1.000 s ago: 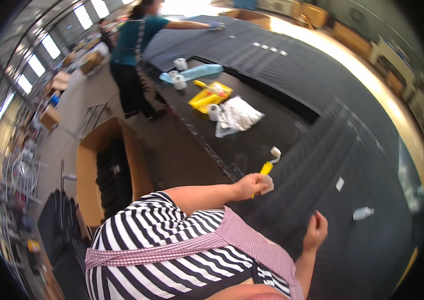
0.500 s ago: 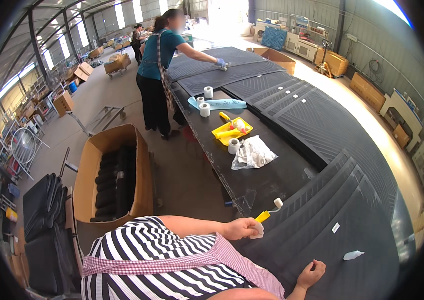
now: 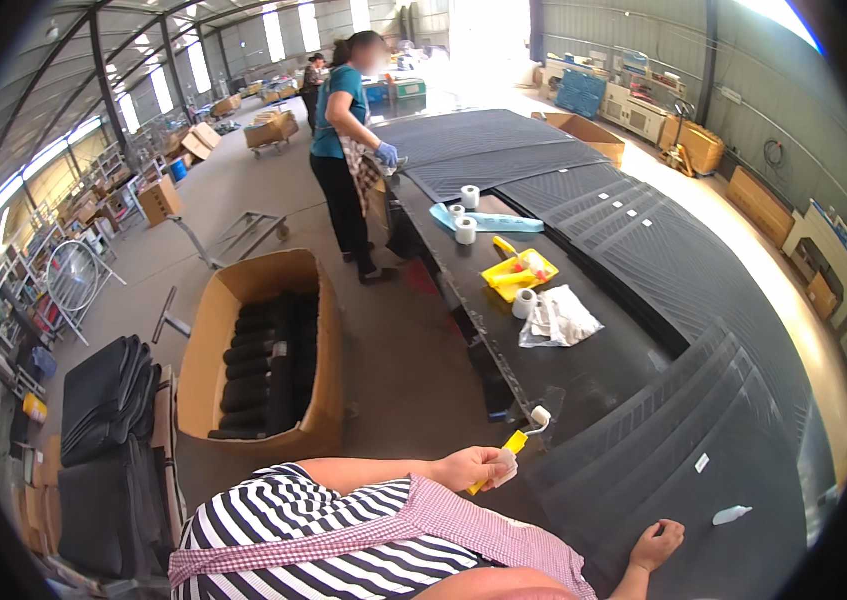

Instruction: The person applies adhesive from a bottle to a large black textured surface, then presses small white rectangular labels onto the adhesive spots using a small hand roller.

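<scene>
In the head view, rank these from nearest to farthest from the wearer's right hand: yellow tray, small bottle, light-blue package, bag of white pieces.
1. Small bottle: just right of the right hand.
2. Bag of white pieces: ahead and to the left.
3. Yellow tray: just past the bag, farther left.
4. Light-blue package: beyond the tray.

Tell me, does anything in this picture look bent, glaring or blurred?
Head view throughout: the black mats curve at their outer edge; glare bleaches the far doorway and floor strip; the co-worker's head is blurred; the roller in the left hand looks fairly sharp.
</scene>
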A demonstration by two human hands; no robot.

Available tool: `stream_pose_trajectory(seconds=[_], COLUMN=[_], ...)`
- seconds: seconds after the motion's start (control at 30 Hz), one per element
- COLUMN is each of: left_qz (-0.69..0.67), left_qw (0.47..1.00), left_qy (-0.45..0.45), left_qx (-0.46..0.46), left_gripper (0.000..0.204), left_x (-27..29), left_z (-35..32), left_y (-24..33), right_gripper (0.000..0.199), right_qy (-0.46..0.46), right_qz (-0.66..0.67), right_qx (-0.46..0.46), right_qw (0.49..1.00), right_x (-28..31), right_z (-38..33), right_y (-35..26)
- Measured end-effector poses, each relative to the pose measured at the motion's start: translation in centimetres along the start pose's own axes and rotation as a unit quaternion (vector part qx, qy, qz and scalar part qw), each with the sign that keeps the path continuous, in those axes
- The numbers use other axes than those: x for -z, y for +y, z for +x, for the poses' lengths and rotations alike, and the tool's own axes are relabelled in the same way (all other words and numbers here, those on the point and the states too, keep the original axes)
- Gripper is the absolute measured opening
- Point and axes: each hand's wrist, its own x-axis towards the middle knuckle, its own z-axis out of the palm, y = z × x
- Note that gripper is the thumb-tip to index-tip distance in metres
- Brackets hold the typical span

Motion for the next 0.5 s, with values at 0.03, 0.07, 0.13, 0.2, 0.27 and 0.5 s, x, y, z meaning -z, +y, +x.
stream_pose_trajectory(seconds=[0.03,0.07,0.13,0.2,0.27,0.5], left_qz=[-0.026,-0.026,-0.034,-0.059,-0.067,-0.068], left_qw=[0.998,1.000,0.995,0.993,0.992,0.992], left_qy=[-0.047,-0.007,0.065,0.074,0.077,0.069], left_qx=[-0.035,-0.003,0.063,0.065,0.067,0.081], left_gripper=[0.017,0.017,0.017,0.017,0.017,0.020], left_x=[0.4,0.3,-1.0,-0.7,-0.9,-2.7], left_z=[-0.9,-2.1,-4.5,-5.9,-7.0,-8.4], left_y=[-0.2,-0.5,0.1,-0.8,-1.3,-1.6], right_gripper=[0.014,0.014,0.014,0.013,0.012,0.008], right_qy=[0.000,-0.005,-0.014,-0.018,-0.024,-0.011], right_qz=[-0.008,-0.005,-0.011,-0.021,-0.025,-0.015], right_qx=[0.002,0.001,-0.001,-0.010,-0.020,-0.012], right_qw=[1.000,1.000,1.000,1.000,0.999,1.000], right_x=[0.0,-0.3,0.0,-0.2,-0.3,-0.8], right_z=[0.0,0.0,0.0,-0.1,0.0,-0.1], right_y=[0.0,-0.1,0.3,0.1,0.3,0.9])
